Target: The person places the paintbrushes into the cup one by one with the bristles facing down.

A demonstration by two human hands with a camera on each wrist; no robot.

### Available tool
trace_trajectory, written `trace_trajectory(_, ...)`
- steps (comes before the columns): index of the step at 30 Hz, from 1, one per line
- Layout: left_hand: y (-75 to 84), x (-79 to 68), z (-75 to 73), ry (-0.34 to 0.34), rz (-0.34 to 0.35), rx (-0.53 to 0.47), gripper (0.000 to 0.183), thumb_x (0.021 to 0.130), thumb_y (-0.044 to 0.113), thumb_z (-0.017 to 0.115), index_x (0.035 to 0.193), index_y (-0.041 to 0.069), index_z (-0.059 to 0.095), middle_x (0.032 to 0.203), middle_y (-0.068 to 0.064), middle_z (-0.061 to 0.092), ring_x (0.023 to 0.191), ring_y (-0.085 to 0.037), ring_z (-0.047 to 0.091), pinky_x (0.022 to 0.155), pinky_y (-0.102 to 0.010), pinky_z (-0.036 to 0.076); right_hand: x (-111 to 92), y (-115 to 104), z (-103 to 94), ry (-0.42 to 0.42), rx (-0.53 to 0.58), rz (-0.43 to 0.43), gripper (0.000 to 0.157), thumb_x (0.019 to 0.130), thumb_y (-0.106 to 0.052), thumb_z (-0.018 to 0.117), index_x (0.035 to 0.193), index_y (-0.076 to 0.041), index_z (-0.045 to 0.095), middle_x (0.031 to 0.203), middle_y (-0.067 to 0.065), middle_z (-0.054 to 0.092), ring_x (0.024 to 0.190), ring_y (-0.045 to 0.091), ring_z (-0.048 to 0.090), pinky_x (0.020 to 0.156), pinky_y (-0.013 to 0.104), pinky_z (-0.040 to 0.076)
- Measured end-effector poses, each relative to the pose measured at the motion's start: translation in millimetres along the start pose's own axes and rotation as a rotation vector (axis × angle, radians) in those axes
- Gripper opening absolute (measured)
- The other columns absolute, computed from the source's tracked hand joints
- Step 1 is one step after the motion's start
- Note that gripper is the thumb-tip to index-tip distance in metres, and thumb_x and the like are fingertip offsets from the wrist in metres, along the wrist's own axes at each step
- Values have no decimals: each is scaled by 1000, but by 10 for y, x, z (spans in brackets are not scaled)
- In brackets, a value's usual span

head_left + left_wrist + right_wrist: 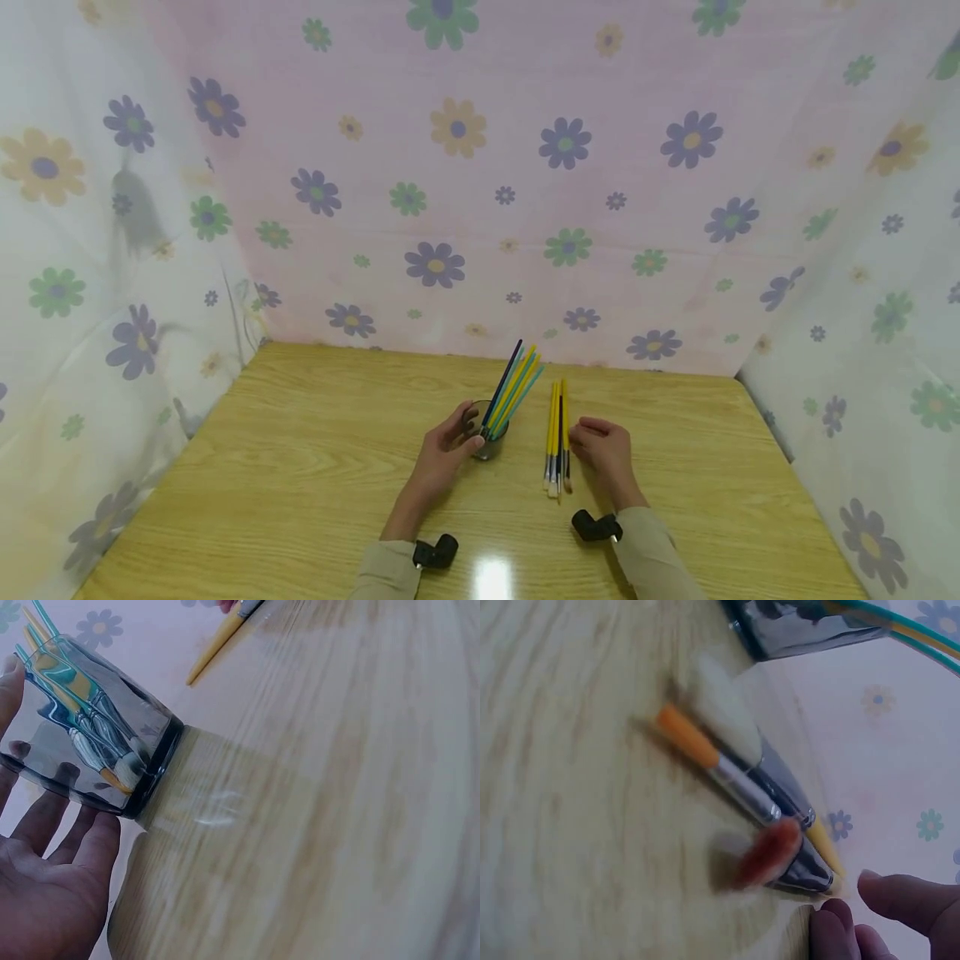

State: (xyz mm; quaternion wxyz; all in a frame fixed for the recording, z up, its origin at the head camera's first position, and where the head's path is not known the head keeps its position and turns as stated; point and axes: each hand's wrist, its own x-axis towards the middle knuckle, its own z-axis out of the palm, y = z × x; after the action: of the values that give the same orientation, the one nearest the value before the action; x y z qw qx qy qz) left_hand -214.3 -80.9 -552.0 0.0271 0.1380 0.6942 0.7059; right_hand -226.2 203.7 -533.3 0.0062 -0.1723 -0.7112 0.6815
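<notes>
My left hand (442, 458) holds a clear dark-tinted glass (487, 450), which tilts; its fingers are around the side in the left wrist view. Several paintbrushes (513, 387) with yellow, teal and dark blue handles stand in it, bristles down. To the right, a small bunch of paintbrushes (556, 442) lies on the table, bristles toward me. Beside the rightmost yellow-handled brush (566, 417) is my right hand (606, 450), fingers loosely bent. In the right wrist view the thumb (900, 896) and fingers are apart near that brush's handle; whether they touch it is unclear.
The wood-grain table (300, 467) reaches back to a flower-print cloth (480, 208), which also hangs at both sides. Black camera mounts (437, 552) sit at both wrists over beige sleeves (656, 554).
</notes>
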Motion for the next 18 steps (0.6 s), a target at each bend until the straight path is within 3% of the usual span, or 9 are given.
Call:
trace_trajectory(6, -10, -4, 6, 5, -2, -12, 69, 99, 11, 68, 158, 5, 34, 157, -20, 44, 144, -38, 43, 121, -52, 34, 14, -10, 7, 4, -171, -78, 40, 83, 1, 80, 118, 13, 66, 104, 23, 71, 81, 13, 68, 68, 25, 62)
trace_trajectory(18, 24, -10, 5, 9, -25, -21, 68, 98, 10, 68, 158, 6, 35, 157, -18, 45, 144, -36, 43, 122, -51, 33, 59, -18, 9, -12, -171, -48, 35, 82, 4, 79, 114, 12, 68, 98, 18, 72, 74, 14, 69, 65, 30, 63)
